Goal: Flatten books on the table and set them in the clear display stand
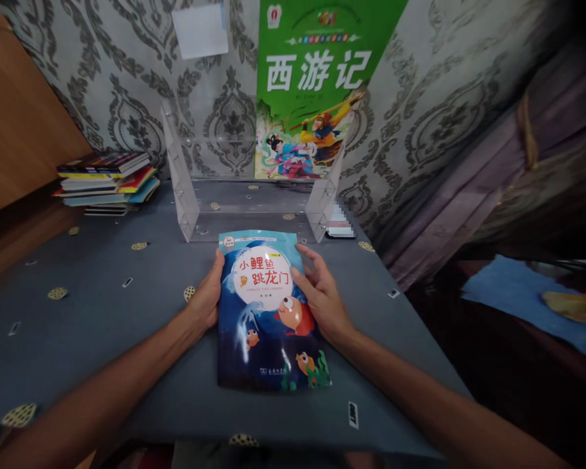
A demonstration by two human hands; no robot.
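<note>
A blue children's book (261, 326) with orange cartoon fish and red Chinese lettering faces me, cover up, over the near middle of the table. My left hand (209, 286) grips its left edge, the thumb along the side and the other fingers out of sight. On the right edge, my right hand (325, 293) holds the book with its thumb on the cover. Just beyond the book stands a clear acrylic rack (180, 189) with slanted side panels. Behind the rack, a green picture book or poster (317, 98) with white Chinese characters is upright at the wall.
A stack of books (110, 182) lies at the back left of the table (102, 286), which has a grey patterned cloth. Right of the rack is a small, partly blurred item (340, 225). A purple curtain (478, 169) hangs on the right, near a blue cloth (517, 299).
</note>
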